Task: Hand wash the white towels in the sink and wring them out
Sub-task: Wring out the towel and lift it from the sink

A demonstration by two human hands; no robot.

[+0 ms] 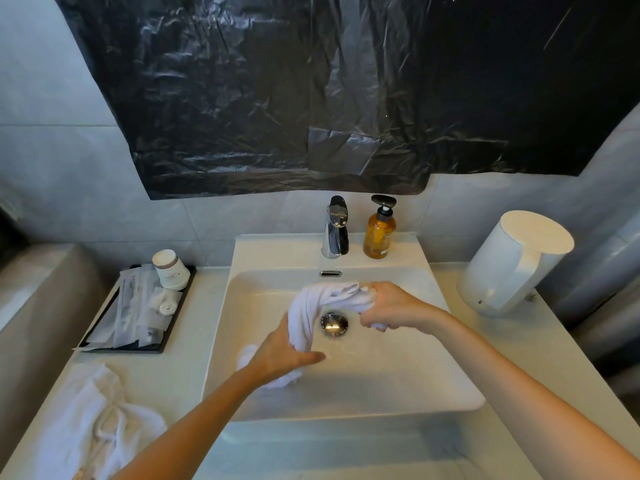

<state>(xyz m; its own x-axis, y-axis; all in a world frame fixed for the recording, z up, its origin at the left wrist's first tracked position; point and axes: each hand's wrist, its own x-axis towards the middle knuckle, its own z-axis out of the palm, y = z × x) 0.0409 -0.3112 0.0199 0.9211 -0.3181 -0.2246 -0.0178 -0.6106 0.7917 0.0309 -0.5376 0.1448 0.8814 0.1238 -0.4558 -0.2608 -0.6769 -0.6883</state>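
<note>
A white towel [311,306] is twisted into a thick rope that arches over the drain [334,325] of the white sink [398,386]. My left hand [284,355] grips its near end low in the basin, with loose cloth bunched under the palm. My right hand [388,304] grips the far end, a little higher and to the right. A second white towel [100,420] lies crumpled on the counter at the lower left, apart from both hands.
The tap [335,226] and an amber pump bottle [380,230] stand on the sink's back ledge. A white kettle [512,261] sits at the right. A black tray [138,310] with paper cups and wrapped packets lies left of the basin.
</note>
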